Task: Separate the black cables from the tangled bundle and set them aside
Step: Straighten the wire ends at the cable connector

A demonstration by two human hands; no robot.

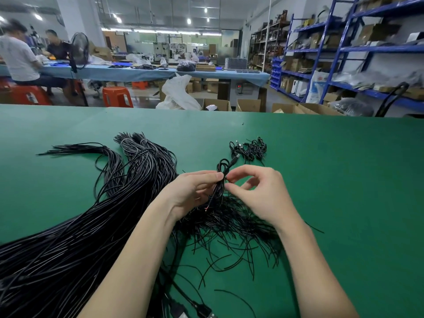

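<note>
I am seeing two hands working over the green table [321, 180]. My left hand [195, 189] is pinching one looped black cable [221, 177] between thumb and fingertips, just above the near tangle [234, 226]. My right hand [259, 191] is pinching the same cable, its other fingers curled. One small set-aside pile [250, 149] is lying farther right; three tied bundles [137, 161] are fanning out at left.

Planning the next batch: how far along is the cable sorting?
Done: a small pile of coiled cables sits set aside on the green table. In hand: left hand and right hand pinch one looped cable. Left: the large bundle and loose strands, so most remains.
</note>
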